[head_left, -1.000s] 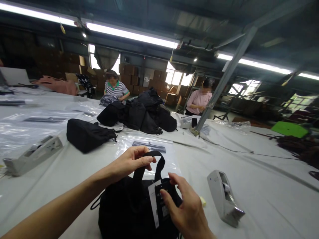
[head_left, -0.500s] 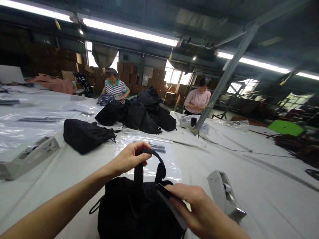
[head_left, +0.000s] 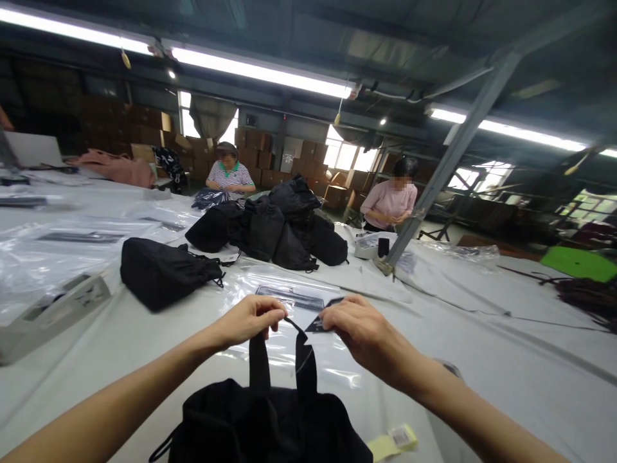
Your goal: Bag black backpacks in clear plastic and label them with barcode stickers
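A black fabric bag (head_left: 270,424) stands at the bottom middle, its strap handle (head_left: 259,363) pulled up. My left hand (head_left: 248,321) is closed, pinching the top of that handle. In my closed right hand (head_left: 359,325) is a black hang tag (head_left: 315,325) with pale print, held just right of the handle. A thin string shows against the handle's right side; whether it joins the tag I cannot tell. A clear plastic bag (head_left: 289,297) with a dark printed panel lies flat beyond both hands. Below my right forearm is a yellow label (head_left: 393,444) with a white barcode patch.
Another black bag (head_left: 164,273) lies at left, near a grey tape dispenser (head_left: 53,321). A pile of black bags (head_left: 274,228) sits farther back. My right arm mostly hides a second dispenser. Two people work across the table; a slanted metal post (head_left: 448,161) rises at right.
My right hand has moved up and away from the bag with the tag, now beside the handle top. My left hand still grips the handle. The yellow label has come into clear view.
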Action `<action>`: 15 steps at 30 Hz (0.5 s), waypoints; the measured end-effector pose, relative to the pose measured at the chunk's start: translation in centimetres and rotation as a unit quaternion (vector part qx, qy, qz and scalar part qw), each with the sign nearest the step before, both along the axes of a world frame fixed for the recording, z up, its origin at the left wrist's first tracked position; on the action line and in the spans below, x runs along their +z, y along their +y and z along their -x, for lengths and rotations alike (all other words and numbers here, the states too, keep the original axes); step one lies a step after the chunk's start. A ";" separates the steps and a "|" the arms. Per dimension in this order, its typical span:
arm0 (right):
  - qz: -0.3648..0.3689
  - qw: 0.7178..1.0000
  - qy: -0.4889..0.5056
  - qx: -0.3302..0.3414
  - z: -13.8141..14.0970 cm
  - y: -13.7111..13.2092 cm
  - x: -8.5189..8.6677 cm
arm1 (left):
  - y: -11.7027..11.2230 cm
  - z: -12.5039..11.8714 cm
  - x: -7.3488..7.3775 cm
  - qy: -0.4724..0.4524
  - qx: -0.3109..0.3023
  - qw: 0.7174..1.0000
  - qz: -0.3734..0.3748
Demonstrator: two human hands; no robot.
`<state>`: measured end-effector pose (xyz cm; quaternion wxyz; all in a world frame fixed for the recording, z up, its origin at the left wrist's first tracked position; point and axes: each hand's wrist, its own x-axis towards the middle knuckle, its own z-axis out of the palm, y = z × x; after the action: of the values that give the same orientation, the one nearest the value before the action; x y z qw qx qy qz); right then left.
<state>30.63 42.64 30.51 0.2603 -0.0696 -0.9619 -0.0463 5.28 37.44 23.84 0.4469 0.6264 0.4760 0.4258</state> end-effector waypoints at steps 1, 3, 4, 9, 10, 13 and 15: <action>0.001 1.000 0.019 0.002 0.2 0.7 -0.8 | 0.4 0.1 -0.6 0.002 0.002 1.000 0.008; -0.016 0.999 0.039 0.011 0.5 1.9 -2.4 | 0.9 0.3 -1.5 0.001 0.004 1.000 0.018; -0.032 0.998 0.045 0.019 0.5 2.3 -3.0 | 1.1 0.4 -1.7 -0.001 0.005 1.000 0.020; -0.078 0.991 0.109 0.025 0.6 2.0 -4.4 | 1.6 0.4 -2.0 0.000 0.006 0.999 0.034; -0.090 0.989 0.116 0.013 0.6 1.5 -4.4 | 1.7 0.2 -2.1 0.004 0.007 0.999 0.041; -0.165 0.982 0.092 0.005 0.3 0.1 -4.2 | 2.2 -0.3 -2.4 0.012 0.003 0.998 0.058; -0.209 0.976 0.064 0.021 0.1 -0.4 -4.1 | 2.4 -0.6 -2.5 0.010 -0.001 0.998 0.060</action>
<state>30.51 42.27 26.39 0.3314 0.0042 -0.9135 -0.2360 5.86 39.79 21.32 0.4791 0.6034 0.5042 0.3900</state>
